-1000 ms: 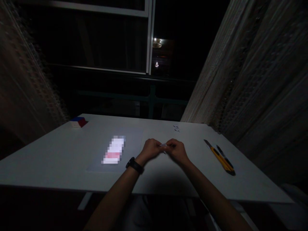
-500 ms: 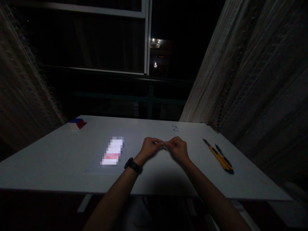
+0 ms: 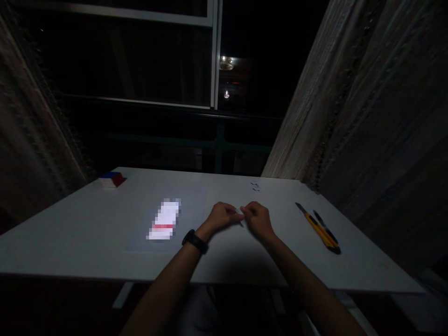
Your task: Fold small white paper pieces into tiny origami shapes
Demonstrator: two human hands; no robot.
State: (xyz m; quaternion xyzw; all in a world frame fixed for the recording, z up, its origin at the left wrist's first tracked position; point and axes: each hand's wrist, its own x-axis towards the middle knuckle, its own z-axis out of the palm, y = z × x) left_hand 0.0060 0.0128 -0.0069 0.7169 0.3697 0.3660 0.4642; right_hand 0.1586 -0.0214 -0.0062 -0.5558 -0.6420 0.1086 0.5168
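Small white piece [image 3: 239, 211] sat between the fingertips, left hand [image 3: 220, 216] pinched on its left side, right hand [image 3: 258, 219] on its right, above the table [image 3: 87, 233]

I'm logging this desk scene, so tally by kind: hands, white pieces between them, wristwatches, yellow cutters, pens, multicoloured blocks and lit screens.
Hands: 2 (left hand, right hand)
White piece: 1 visible
Black wristwatch: 1
Yellow cutter: 1
Dark pen: 1
Multicoloured block: 1
Lit screen: 1
Total: 8
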